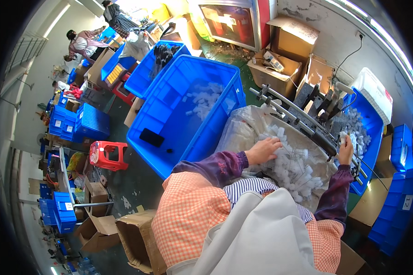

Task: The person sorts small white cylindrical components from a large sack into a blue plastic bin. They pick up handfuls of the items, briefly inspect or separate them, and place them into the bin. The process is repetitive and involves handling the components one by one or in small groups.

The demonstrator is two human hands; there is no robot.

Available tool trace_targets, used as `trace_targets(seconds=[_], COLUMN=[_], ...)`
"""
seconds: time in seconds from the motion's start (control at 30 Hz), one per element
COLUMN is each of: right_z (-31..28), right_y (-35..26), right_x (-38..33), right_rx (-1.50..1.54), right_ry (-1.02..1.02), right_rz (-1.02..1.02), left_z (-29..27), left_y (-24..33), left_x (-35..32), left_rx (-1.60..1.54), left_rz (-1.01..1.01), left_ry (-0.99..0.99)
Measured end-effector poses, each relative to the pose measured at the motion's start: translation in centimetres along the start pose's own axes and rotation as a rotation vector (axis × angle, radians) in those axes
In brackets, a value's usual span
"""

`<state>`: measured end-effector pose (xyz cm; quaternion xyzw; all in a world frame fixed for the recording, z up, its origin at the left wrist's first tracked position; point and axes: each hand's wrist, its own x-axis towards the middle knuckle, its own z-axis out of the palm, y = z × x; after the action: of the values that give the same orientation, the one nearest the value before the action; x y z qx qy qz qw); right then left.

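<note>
A heap of small whitish translucent plastic pieces (291,169) lies on a pale plastic sheet (236,130) in front of me. My left hand (263,151) rests at the left edge of this heap, its fingers stretched over the pieces and apart. To the right, my right hand (346,151) is raised with thumb and fingers closed round a small whitish plastic piece (343,135). That hand is beside the black roller-like bar (323,144) of a metal bench machine (307,103). Its fingers hide part of the held piece.
Left of me stands a large blue bin (188,133) with more pieces and a black phone (151,137). Beyond the machine, a blue tray (374,156) holds similar pieces. Cardboard boxes (280,73) stand by the wall. A red stool (108,155) is farther left; people work in the background.
</note>
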<state>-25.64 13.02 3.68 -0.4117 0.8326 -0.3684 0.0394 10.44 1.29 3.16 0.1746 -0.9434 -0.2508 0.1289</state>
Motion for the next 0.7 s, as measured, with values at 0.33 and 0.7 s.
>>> trace_targets(seconds=[0.33,0.7], right_z=[1.6,1.6], right_y=[3.1,1.0], right_x=[0.0,2.3], right_rx=[-0.056,-0.182], right_ry=[0.060,0.163], right_rz=[-0.024,-0.149], left_z=[-1.0,-2.6], left_y=[-1.1,-1.5], left_x=[1.1,2.8], left_rx=[-0.318,-0.341], left_rz=[-0.050,-0.002], left_ry=[0.055,0.066])
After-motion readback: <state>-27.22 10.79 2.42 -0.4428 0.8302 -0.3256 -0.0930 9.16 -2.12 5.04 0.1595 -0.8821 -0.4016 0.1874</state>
